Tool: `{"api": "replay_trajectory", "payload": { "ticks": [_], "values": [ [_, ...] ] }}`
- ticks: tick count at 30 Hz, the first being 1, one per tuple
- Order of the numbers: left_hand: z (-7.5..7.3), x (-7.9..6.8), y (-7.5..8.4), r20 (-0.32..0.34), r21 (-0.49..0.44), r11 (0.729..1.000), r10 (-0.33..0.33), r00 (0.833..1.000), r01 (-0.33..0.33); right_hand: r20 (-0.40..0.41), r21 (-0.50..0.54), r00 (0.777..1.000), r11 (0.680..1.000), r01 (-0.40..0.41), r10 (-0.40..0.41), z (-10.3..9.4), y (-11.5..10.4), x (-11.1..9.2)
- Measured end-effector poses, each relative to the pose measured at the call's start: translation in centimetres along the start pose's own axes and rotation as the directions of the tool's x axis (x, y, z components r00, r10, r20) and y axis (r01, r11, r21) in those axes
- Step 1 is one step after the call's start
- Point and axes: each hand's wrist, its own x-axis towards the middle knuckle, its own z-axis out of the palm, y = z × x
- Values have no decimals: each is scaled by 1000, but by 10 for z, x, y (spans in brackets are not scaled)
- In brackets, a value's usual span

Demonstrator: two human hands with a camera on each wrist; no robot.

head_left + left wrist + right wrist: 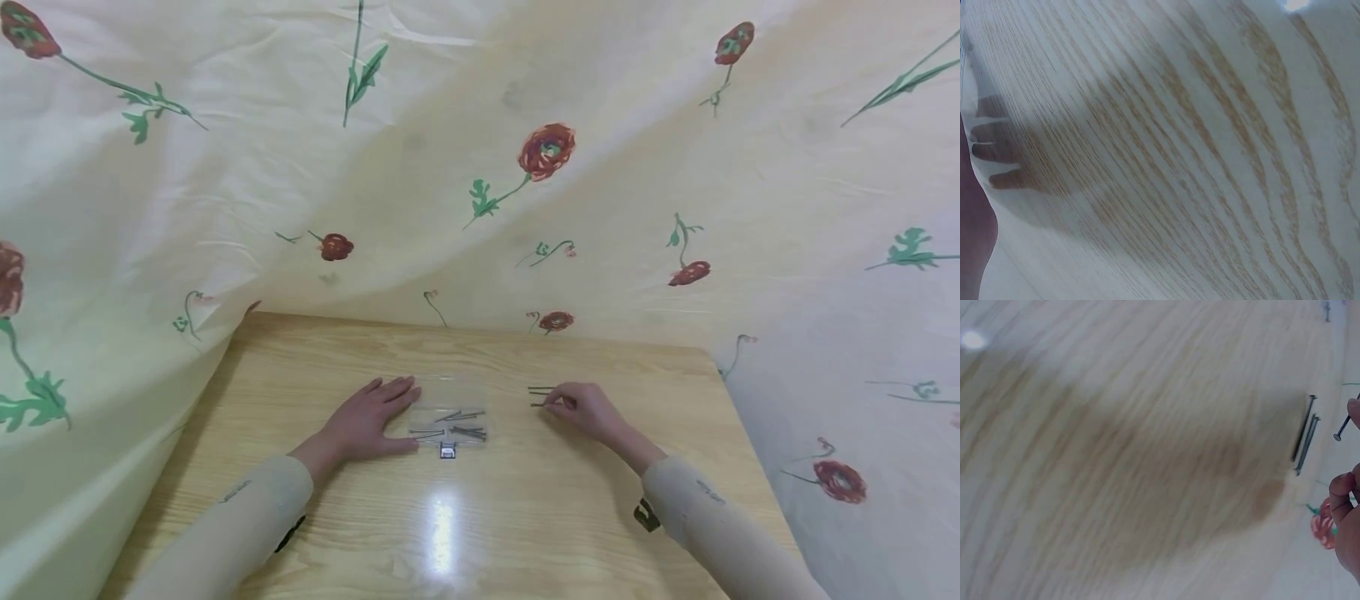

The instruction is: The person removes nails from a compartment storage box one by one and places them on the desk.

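A clear plastic box with dividers lies in the middle of the table, its clear lid folded back. Loose nails lie in its compartments. My left hand rests spread on the table at the box's left side, fingertips and thumb at its edge; the left wrist view catches only a sliver of this hand. Right of the box, my right hand pinches a nail between thumb and finger, its head sticking out. Two more nails lie side by side on the table near that hand.
The wood-grain table ends at a hanging flowered cloth behind and at the sides. A dark latch juts from the box's front. Lamp glare shines on the table in front of it.
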Motion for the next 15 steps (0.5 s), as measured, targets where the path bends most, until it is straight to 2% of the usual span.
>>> {"api": "replay_trajectory", "payload": {
  "ticks": [7, 15],
  "values": [
    [2, -1, -2, -10, 0, 1000, 6, 1000, -6, 53, -82, 997, 995, -57, 62, 0, 4, -4],
    [4, 1, -4, 8, 1, 1000, -14, 1000, 14, 96, -185, 995, 983, 10, 7, 6, 4, -4]
  ]
}}
